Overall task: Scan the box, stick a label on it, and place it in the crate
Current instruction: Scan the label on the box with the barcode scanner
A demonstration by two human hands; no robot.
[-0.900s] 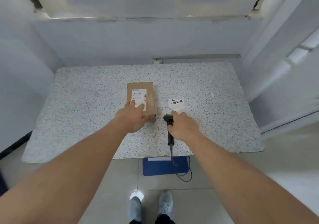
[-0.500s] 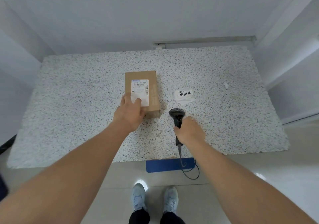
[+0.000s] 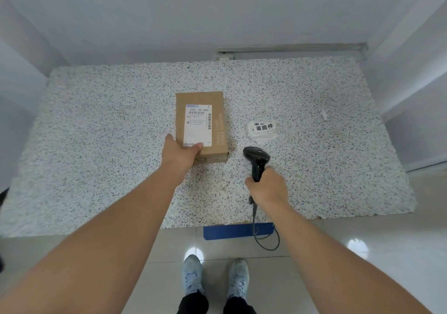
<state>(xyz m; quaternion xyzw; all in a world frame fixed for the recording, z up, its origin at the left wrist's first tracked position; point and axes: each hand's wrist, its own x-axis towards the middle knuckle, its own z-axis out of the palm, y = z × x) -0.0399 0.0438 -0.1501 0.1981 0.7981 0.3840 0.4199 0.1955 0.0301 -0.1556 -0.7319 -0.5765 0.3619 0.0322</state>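
We looked down on a speckled table [image 3: 96, 132] with a brown cardboard box [image 3: 217, 129] lying flat near its middle, a white shipping label [image 3: 197, 126] with barcodes on its top face. Our left hand [image 3: 180, 152] gripped the box's near left corner, thumb on the label's lower edge. Our right hand [image 3: 267, 187] was wrapped around the handle of a black barcode scanner [image 3: 256, 157], whose head pointed away from us, just right of the box. A small stack of white stickers [image 3: 262, 129] printed with black characters lay beyond the scanner. The scanner's cable [image 3: 266, 241] looped down over a blue mat [image 3: 227, 231] on the floor.
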